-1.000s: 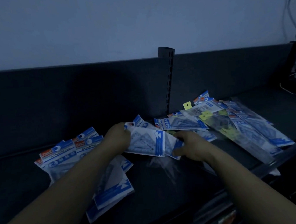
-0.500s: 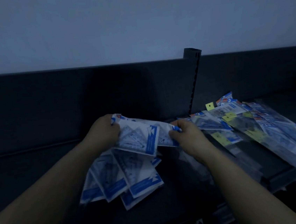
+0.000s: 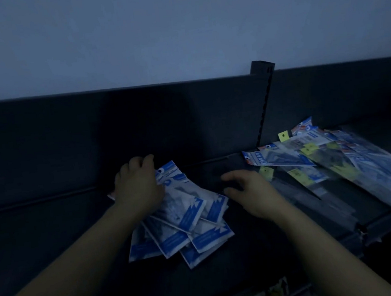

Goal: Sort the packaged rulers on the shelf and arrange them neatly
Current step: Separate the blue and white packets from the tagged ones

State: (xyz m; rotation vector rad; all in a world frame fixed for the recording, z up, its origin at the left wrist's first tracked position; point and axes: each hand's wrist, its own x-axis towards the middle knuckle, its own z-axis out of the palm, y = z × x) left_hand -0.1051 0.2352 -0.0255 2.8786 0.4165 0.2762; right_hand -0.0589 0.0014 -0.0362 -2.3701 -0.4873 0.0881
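A fanned pile of blue-and-white ruler packets (image 3: 185, 223) lies on the dark shelf (image 3: 54, 235) in the middle. My left hand (image 3: 138, 187) rests on the pile's upper left part, fingers curled over the top packet's edge. My right hand (image 3: 244, 188) hovers just right of the pile with loosely curled fingers that hold nothing. A second, messy heap of longer clear packets with yellow tags (image 3: 331, 165) spreads over the shelf's right part.
A dark upright post (image 3: 263, 107) with slots rises from the shelf's back panel between the two heaps. The shelf's front edge (image 3: 378, 222) runs below the right heap. Some items show dimly on a lower level (image 3: 272, 291). The scene is dim.
Both hands held a packet up between them; it now lies on the left pile. My right hand has let go and drawn back to the right. The view shifted left.
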